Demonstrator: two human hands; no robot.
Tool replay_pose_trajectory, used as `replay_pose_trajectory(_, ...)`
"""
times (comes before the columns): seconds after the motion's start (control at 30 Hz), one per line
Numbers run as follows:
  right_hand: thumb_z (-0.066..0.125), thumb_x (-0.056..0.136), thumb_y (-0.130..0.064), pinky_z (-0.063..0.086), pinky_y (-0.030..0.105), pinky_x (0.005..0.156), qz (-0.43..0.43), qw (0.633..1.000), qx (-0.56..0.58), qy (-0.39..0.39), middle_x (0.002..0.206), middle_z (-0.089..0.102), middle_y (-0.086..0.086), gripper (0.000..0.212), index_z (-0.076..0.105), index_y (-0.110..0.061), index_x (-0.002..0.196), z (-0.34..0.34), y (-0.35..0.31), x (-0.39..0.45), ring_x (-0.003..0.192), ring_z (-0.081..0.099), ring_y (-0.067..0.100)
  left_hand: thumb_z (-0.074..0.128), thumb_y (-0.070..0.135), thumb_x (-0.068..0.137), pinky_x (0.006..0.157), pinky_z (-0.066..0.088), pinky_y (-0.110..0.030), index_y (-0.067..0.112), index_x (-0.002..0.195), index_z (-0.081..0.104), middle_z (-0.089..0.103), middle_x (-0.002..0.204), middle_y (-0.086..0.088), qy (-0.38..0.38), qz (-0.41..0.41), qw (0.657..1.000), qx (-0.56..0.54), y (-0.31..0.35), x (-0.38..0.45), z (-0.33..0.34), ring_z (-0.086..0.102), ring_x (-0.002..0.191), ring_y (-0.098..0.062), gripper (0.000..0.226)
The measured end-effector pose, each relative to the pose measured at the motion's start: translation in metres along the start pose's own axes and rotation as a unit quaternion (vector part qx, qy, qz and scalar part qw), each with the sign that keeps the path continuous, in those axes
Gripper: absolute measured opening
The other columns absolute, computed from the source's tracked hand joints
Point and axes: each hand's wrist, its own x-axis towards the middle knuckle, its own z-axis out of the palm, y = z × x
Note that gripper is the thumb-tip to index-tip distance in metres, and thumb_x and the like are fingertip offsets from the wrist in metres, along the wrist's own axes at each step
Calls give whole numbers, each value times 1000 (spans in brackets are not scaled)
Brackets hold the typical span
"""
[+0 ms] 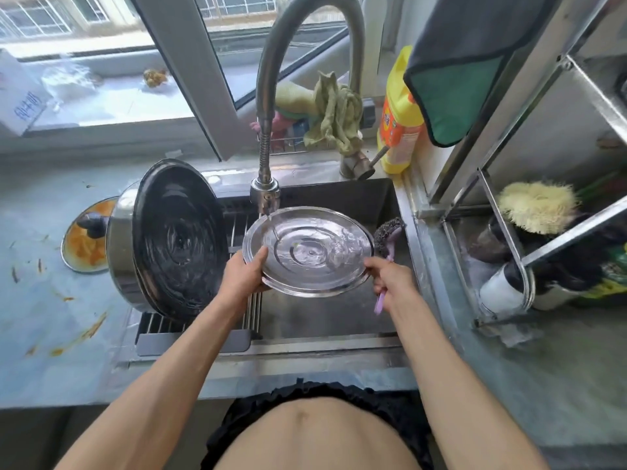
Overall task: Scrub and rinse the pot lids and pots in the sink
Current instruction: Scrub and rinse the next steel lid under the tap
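I have the steel lid (308, 251) tilted under the running faucet (266, 195) over the sink (339, 320) — my left hand (245, 273) grips its near-left rim, my right hand (390, 278) curls round the purple-handled scrubber (388, 232) while touching the right rim. This lid looks near rinsed (the big pot (169, 242) leaning at the sink's left seems washed too), but the orange-stained glass lid (84, 235) on the left counter (51, 317) is untouched. The drying rack (203, 330) under the pot crowds the basin's left — little room there.
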Motion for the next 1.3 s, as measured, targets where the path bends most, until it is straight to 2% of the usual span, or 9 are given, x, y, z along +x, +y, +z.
replay_pose_trajectory(0.17,73,72,-10,27,17,33,-65,994,-32,82,60,57,5,20,67,-4,90,-2,-33,-11,34,33,10,63,35,100,118,32,-35,13,149,50,51,151,-7,33,241,928,284,-2,-14,5,45,141,-21,55)
replay_pose_trajectory(0.3,69,69,-10,29,14,32,-70,990,-53,112,56,51,7,34,65,-1,102,2,-50,-18,24,30,9,63,63,87,114,41,-39,22,131,69,64,137,-1,-198,394,818,369,-3,-19,18,59,127,-15,60)
replay_pose_trajectory(0.4,72,73,-12,29,13,31,-70,993,-59,80,64,53,7,26,63,-6,97,11,-55,-24,27,28,9,64,30,91,95,54,-26,20,127,72,73,125,3,-200,452,794,354,-10,-18,36,68,113,-15,38)
replay_pose_trajectory(0.53,72,84,-36,24,21,37,-83,996,-2,-10,72,72,8,28,59,-11,85,16,-60,-29,35,28,8,60,11,95,63,46,-18,21,100,80,72,74,14,-71,309,938,142,-5,-17,61,63,66,-10,23)
replay_pose_trajectory(0.63,65,90,-38,24,22,38,-84,995,-55,-22,75,74,10,28,59,-11,83,14,-54,-29,33,30,9,60,21,101,80,58,-39,17,87,76,76,80,5,-41,74,991,-99,5,-4,65,66,79,-18,22)
replay_pose_trajectory(0.8,64,92,-23,31,21,38,-107,983,-150,5,68,66,8,18,62,-9,81,14,-29,-23,38,39,11,42,19,109,79,55,-48,6,123,65,73,116,-18,-57,-198,910,-359,2,2,47,72,99,-29,30)
replay_pose_trajectory(0.93,74,85,-24,47,32,49,-140,974,-177,-5,68,66,11,22,62,-9,74,28,-20,-18,50,56,18,40,23,109,82,51,-53,9,105,68,78,96,-17,-41,-216,887,-406,-6,-6,34,77,80,-30,32)
replay_pose_trajectory(1.07,85,72,-37,58,45,66,-186,957,-222,-1,67,70,13,42,51,-14,65,56,-24,-21,59,66,27,40,28,108,111,41,-57,6,124,67,72,122,-21,-50,-219,869,-442,-17,-2,21,68,113,-35,38)
replay_pose_trajectory(1.3,86,70,-32,58,49,72,-209,943,-259,-13,66,60,7,45,44,-15,68,92,-27,-25,68,67,31,43,6,105,81,55,-39,6,122,65,77,101,-12,-86,-156,933,-312,-9,-11,3,74,87,-25,28)
